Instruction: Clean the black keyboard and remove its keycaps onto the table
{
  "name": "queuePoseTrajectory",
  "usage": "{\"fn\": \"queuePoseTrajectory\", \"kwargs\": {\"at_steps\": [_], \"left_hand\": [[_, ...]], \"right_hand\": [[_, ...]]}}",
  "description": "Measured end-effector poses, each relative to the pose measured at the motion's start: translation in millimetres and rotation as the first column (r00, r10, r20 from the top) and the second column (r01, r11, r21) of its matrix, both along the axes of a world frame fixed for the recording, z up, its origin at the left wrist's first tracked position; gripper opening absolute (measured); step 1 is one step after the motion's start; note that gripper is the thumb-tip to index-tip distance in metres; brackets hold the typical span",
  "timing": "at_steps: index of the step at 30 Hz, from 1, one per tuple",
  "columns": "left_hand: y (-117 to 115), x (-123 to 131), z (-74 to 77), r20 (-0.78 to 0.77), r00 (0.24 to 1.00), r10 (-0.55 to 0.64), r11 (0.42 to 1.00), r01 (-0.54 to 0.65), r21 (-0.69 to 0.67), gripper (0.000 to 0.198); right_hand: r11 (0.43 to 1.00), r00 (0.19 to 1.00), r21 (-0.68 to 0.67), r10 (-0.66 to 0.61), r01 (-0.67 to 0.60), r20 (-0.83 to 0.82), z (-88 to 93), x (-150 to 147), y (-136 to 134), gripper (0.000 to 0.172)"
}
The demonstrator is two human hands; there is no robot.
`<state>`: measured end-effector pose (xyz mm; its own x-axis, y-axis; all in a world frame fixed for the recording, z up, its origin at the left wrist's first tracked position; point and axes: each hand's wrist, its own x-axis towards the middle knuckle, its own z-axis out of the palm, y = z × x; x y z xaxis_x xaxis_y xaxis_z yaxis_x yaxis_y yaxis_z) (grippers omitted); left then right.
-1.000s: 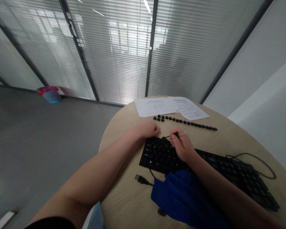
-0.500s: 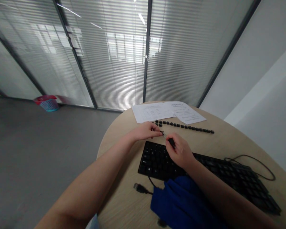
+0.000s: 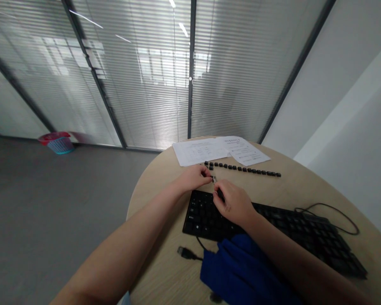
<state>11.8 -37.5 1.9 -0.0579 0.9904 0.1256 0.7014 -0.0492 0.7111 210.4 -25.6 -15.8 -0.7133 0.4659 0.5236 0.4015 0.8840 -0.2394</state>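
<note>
My left hand (image 3: 197, 177) is closed in a pinch at a small black keycap (image 3: 213, 178), just beyond the back left part of the keyboard. My right hand (image 3: 236, 202) grips a keycap puller by its dark handle (image 3: 220, 195), and the thin metal end meets the keycap at my left fingertips. Fingers hide most of both small things. Underneath my right hand and forearm lies the black keyboard (image 3: 198, 214). A row of loose black keycaps (image 3: 239, 168) runs across the table behind my hands, with a few more grouped at its left end.
Two printed sheets (image 3: 198, 151) lie at the back of the round wooden table (image 3: 161, 262). A blue cloth (image 3: 228, 271) is bunched in front of the keyboard, beside a USB plug (image 3: 187, 253). A cable (image 3: 346, 212) loops at the right. On the floor stands a basket (image 3: 61, 145).
My right hand has shifted slightly left, bringing the puller closer to my left fingertips. My left hand keeps its pinch. The whole view has moved a little.
</note>
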Motion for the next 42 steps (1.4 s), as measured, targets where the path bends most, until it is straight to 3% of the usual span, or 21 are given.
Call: {"fn": "queuePoseTrajectory", "kwargs": {"at_steps": [4, 10, 15, 26, 33, 37, 42], "left_hand": [[3, 0, -3.0, -0.059, 0.997, 0.054, 0.998, -0.051, 0.036, 0.005], [4, -4, -4.8, 0.040, 0.999, 0.037, 0.998, -0.039, 0.041, 0.014], [-1, 0, 2.8, 0.107, 0.994, 0.006, 0.999, -0.002, -0.040, 0.020], [4, 3, -5.1, 0.018, 1.000, 0.024, 1.000, -0.024, -0.020, 0.011], [2, 5, -0.8, 0.004, 0.997, 0.076, 0.997, -0.076, -0.006, 0.011], [2, -5, 4.8, 0.147, 0.980, 0.135, 0.991, -0.133, -0.022, 0.010], [0, -11, 7.5, 0.363, 0.932, -0.015, 0.995, 0.052, -0.090, 0.018]], "right_hand": [[0.999, 0.999, 0.007, -0.042, 0.042, 0.020, -0.2, 1, 1, 0.007], [0.998, 0.998, 0.015, -0.069, 0.069, -0.015, -0.4, 1, 1, 0.006], [0.999, 0.999, 0.019, -0.027, 0.028, -0.028, -0.7, 1, 0, 0.006], [0.996, 0.997, -0.037, -0.078, 0.078, -0.002, 5.3, 0, -4, 0.006], [0.984, 0.988, -0.090, -0.155, 0.154, -0.004, 1.3, 1, 0, 0.006], [0.960, 0.965, -0.109, -0.262, 0.257, -0.031, -5.1, 3, 10, 0.006], [0.978, 0.973, 0.014, -0.204, 0.206, -0.110, -1.8, 3, 13, 0.022]]}}
